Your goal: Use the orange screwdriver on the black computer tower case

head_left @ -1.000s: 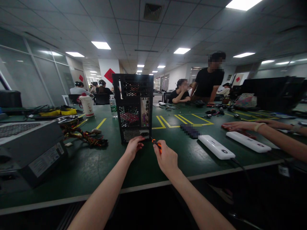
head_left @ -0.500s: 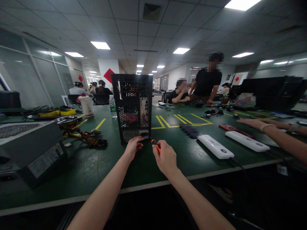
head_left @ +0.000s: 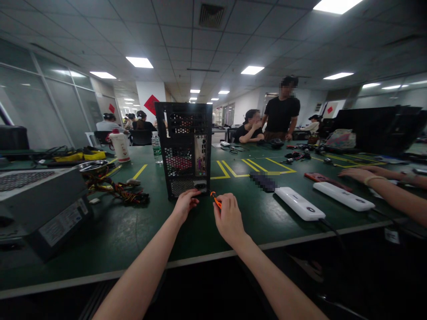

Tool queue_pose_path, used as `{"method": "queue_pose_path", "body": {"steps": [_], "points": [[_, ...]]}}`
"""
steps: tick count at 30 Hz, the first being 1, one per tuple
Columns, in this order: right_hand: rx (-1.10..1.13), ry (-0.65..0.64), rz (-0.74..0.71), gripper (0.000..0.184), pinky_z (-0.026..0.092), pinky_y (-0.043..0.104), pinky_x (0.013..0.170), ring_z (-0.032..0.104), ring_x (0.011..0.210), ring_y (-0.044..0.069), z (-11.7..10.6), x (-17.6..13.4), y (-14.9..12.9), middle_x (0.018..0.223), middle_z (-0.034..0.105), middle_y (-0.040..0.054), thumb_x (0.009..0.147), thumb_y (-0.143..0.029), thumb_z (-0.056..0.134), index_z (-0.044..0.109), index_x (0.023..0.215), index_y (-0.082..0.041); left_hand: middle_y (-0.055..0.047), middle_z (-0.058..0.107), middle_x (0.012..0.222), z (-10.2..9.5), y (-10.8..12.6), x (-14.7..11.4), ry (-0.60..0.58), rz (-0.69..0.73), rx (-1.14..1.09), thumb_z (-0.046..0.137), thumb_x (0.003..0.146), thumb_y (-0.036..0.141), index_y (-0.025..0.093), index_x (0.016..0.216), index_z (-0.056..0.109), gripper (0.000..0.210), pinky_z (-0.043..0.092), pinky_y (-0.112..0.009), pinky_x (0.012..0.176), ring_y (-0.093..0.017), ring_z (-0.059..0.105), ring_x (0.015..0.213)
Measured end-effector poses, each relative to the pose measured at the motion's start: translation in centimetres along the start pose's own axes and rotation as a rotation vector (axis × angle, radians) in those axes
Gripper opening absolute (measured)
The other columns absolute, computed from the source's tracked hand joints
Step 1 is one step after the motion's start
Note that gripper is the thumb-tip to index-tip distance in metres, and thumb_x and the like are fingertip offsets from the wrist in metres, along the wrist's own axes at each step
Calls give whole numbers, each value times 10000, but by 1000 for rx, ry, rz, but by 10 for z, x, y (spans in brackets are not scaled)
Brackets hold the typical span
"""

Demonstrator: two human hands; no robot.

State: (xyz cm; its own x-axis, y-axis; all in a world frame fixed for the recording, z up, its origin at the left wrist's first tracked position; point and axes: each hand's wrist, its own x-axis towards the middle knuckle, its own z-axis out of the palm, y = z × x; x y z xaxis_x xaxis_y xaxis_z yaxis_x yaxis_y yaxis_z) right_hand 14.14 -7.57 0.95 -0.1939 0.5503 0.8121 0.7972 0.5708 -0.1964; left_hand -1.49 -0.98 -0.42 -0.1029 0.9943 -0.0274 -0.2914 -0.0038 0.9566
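A black computer case (head_left: 187,180) stands upright on the green table, its back panel facing me. My left hand (head_left: 186,205) is at the lower part of that panel, fingers bent and fingertips close against it beside the power supply socket (head_left: 201,186). Whatever the left fingers pinch, if anything, is too small or hidden to make out. In my right hand (head_left: 229,218) is an orange and black screwdriver (head_left: 216,201), gripped by its handle and tilted toward the lower right corner of the case. The screwdriver's tip is hard to see.
A grey power supply unit (head_left: 56,213) with bundled cables (head_left: 120,189) lies at left. Behind stand a white bottle (head_left: 119,146) and a water bottle (head_left: 156,149). White devices (head_left: 300,204) and a co-worker's hands (head_left: 356,174) are at right. Other people are farther back.
The screwdriver and my right hand have shifted slightly, with the handle turned a little. My left hand stays put. The standing person has moved left; the co-worker's hands at right shifted.
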Motion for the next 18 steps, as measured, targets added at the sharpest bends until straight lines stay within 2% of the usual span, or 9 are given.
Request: {"method": "queue_pose_path", "body": {"steps": [7, 10, 13, 16, 18], "points": [[-118, -89, -85, 130, 381, 338, 692, 423, 801, 191, -3, 2, -6, 852, 436, 81, 785, -148, 371, 484, 849, -161, -133, 591, 1005, 0, 0, 1, 17, -1, 19, 556, 648, 211, 105, 930, 571, 302, 346, -161, 397, -48, 510, 477], [-124, -117, -86, 122, 379, 331, 709, 436, 800, 183, -6, 3, -8, 846, 448, 69, 803, -220, 387, 497, 819, -171, -131, 590, 1007, 0, -1, 3, 17, -4, 21, 551, 647, 206, 107, 925, 567, 296, 351, -160, 399, -46, 507, 470], [-108, -106, -33, 182, 392, 296, 690, 470, 777, 160, -6, 3, -8, 868, 466, 60, 828, -296, 369, 495, 884, -177, -128, 593, 999, 0, -2, 4, 16, -4, 22, 555, 647, 210, 111, 921, 566, 292, 350, -158, 398, -46, 506, 470], [-72, -109, 12, 205, 405, 241, 622, 504, 706, 117, -5, 2, -6, 913, 475, 52, 852, -262, 313, 476, 949, -183, -123, 601, 978, 0, -1, 3, 20, -14, 12, 559, 647, 208, 113, 924, 564, 293, 343, -158, 394, -48, 505, 474], [-48, -110, 7, 210, 414, 238, 619, 518, 735, 121, -3, 2, -6, 935, 480, 58, 849, -226, 303, 457, 982, -175, -118, 606, 963, 1, 1, 1, 24, -24, 8, 561, 647, 207, 115, 928, 563, 295, 346, -161, 399, -49, 505, 475]]}}
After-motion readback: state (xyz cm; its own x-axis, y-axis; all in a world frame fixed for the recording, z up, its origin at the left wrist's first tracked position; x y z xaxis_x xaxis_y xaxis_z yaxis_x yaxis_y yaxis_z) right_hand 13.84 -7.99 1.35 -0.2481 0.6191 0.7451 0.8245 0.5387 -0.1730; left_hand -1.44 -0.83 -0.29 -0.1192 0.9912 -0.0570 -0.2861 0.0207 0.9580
